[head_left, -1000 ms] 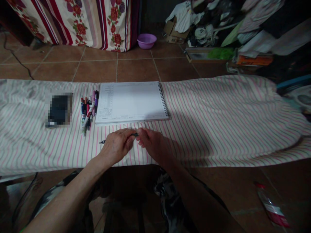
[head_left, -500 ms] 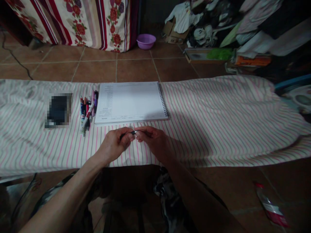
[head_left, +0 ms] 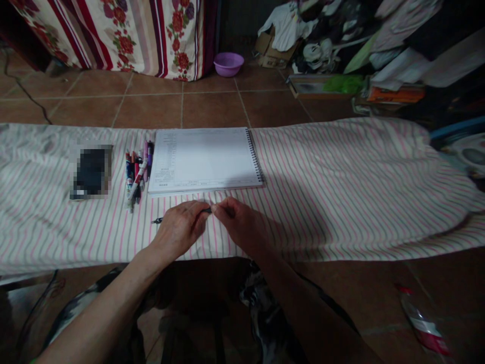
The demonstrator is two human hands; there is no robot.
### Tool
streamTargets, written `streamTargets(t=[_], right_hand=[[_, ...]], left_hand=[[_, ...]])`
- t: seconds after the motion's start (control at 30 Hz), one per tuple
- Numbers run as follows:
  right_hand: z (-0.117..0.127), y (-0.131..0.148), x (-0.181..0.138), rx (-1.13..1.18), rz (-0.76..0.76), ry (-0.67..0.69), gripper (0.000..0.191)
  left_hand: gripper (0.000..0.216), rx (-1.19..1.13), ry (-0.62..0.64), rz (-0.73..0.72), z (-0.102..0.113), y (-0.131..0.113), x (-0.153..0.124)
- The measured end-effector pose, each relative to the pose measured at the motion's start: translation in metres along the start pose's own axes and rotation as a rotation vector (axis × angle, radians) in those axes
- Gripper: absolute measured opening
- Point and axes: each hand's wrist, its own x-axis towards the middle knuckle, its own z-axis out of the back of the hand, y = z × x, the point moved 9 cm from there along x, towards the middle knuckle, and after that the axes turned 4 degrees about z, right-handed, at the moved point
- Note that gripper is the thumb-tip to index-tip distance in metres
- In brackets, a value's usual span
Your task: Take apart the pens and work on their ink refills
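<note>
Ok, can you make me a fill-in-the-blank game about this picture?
The bowl on the floor is coloured ____.
In the picture, the spiral binding is on the notebook's ____ side.
A thin dark object sticks out of the hand nearer the pens, the person's ____ one.

Missing words: purple; right; left.

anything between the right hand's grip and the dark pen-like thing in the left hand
Nothing visible: the left hand holds the dark pen-like thing, its end by the right hand; contact is unclear. The notebook lies beyond both hands.
</note>
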Motion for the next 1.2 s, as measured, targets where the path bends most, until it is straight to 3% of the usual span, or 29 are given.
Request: streamTargets(t=[0.27, 0.53, 0.7, 0.83, 1.03, 1.2], right_hand=[[-0.002, 0.002, 0.002, -0.152, 0.056, 0.023, 0.032], [-0.004, 0.01, 0.0, -0.186, 0.061, 0.131, 0.03], [-0.002, 0.02, -0.001, -0.217, 0.227, 0.127, 0.021], [-0.002, 0.023, -0.002, -0.325, 0.3, 0.09, 0.025], [-0.004, 0.019, 0.0, -0.281, 0.201, 0.089, 0.029], [-0.005, 0.004, 0.002, -0.173, 0.071, 0.07, 0.041]], left_hand=[[0.023, 0.01, -0.002, -0.083, 0.0, -0.01, -0.001], [0.024, -0.032, 0.093, 0.054, -0.005, 0.005, 0.001], [0.023, -0.035, 0.13, 0.133, -0.005, 0.011, 0.001], [0.024, -0.038, 0.131, 0.119, -0.005, 0.009, 0.0], [0.026, -0.015, 0.054, 0.019, -0.002, 0.001, -0.002], [0.026, -0.006, 0.064, 0.009, -0.005, 0.001, -0.001]])
